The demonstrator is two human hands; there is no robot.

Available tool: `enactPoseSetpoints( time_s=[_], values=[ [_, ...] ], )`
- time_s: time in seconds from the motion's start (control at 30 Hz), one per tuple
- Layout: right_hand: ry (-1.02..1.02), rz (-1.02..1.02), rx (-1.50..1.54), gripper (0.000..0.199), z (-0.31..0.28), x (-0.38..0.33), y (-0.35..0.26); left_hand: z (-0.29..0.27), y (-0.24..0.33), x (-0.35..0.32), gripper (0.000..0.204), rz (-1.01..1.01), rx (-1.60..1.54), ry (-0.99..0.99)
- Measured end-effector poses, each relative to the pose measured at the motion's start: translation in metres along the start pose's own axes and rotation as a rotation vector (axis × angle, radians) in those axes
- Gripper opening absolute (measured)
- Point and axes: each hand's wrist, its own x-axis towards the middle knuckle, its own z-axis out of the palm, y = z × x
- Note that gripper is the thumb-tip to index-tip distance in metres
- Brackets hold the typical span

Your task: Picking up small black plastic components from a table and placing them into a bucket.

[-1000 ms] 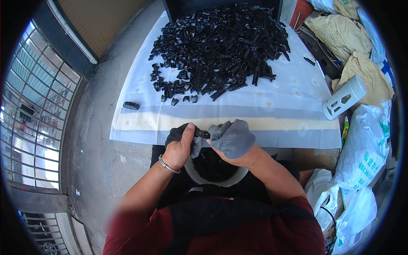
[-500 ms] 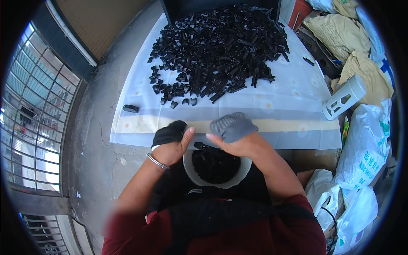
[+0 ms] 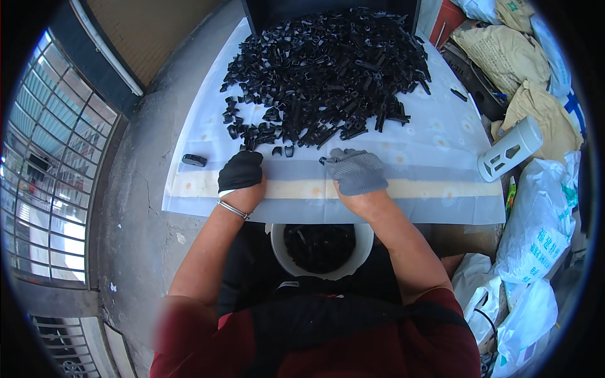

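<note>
My left hand (image 3: 241,172), in a black glove with a bracelet at the wrist, is closed at the near left edge of a heap of small black plastic parts (image 3: 315,82) on the table. Its fingertips touch the nearest parts; what it grips there is hidden. Two small curved black clips (image 3: 283,151) lie just right of it. My right hand (image 3: 357,171), in a grey glove, is closed over the near side of the table. A small dark plastic part (image 3: 322,160) sticks out at its fingertips.
A white bucket (image 3: 275,246) with black parts stands below the table's near edge. A larger black piece (image 3: 194,160) lies at the left on the patterned tablecloth (image 3: 441,138). A pale slotted cylinder (image 3: 510,148) is at the right edge, beside several sacks (image 3: 532,217).
Both hands have moved forward from above the bucket and farther apart. The long black part below them is gone from view. My left hand now covers where two loose clips lay.
</note>
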Motion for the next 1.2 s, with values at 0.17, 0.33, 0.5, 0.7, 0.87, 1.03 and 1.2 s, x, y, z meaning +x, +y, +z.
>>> enactPoseSetpoints(
  time_s=[0.17,0.33,0.5,0.7,0.87,1.03,1.2],
  values=[
    [0.149,-0.208,0.024,0.02,-0.001,-0.014,0.002,0.001,-0.002,-0.01,0.021,-0.01,-0.154,0.113],
    [0.046,-0.195,0.504,0.022,-0.011,-0.027,-0.019,-0.034,0.035,-0.021,0.03,-0.099,-0.677,-0.155],
    [-0.088,-0.338,0.504,0.031,-0.014,-0.03,-0.02,-0.046,0.052,-0.031,0.047,-0.064,-0.845,-0.207],
    [-0.173,-0.331,0.564,0.031,-0.009,-0.031,-0.022,-0.055,0.06,-0.028,0.048,-0.018,-1.022,-0.332],
    [-0.009,-0.225,0.591,0.026,-0.011,-0.031,-0.031,-0.033,0.052,-0.045,0.033,-0.294,-1.314,-0.377],
    [0.135,-0.278,0.631,0.024,-0.003,-0.03,-0.04,-0.031,0.073,-0.057,0.04,-0.433,-1.462,-0.207],
    [0.092,-0.29,0.387,0.014,-0.025,-0.032,-0.026,-0.04,0.062,-0.05,0.044,-0.475,-1.332,-0.258]
  ],
)
